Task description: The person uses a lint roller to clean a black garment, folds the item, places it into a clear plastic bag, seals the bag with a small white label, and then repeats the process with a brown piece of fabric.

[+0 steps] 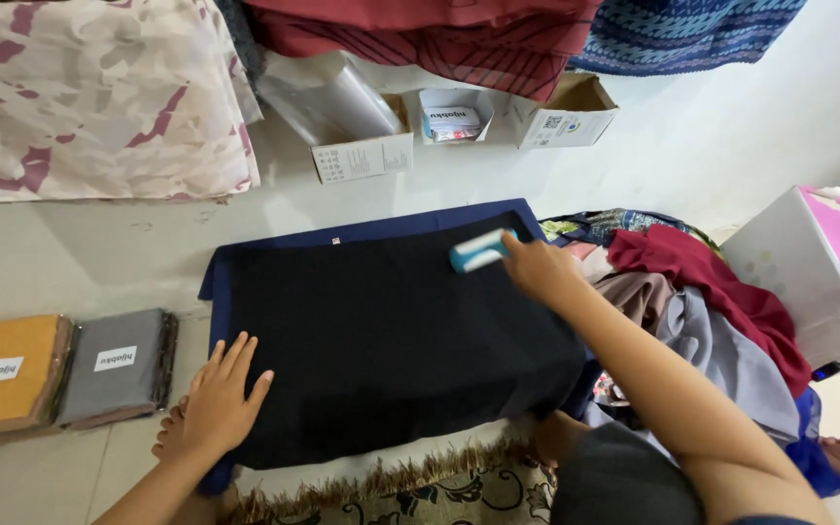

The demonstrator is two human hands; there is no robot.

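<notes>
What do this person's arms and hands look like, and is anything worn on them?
Both forearms are bare, with no sleeves in view. The left hand and the right hand wear no gloves, and no rings, watch or bracelets can be seen on them. Nothing is marked on either arm.

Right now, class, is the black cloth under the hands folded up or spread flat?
Spread flat. The black cloth lies open over a navy cloth, the left hand pressing its near corner while the right hand holds a blue-and-white tool on it.

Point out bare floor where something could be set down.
Free: floor between the camouflage cloth and the black fabric, and right of the open boxes. Crowded: clothes pile by the right hand; packets beyond the left hand.
</notes>
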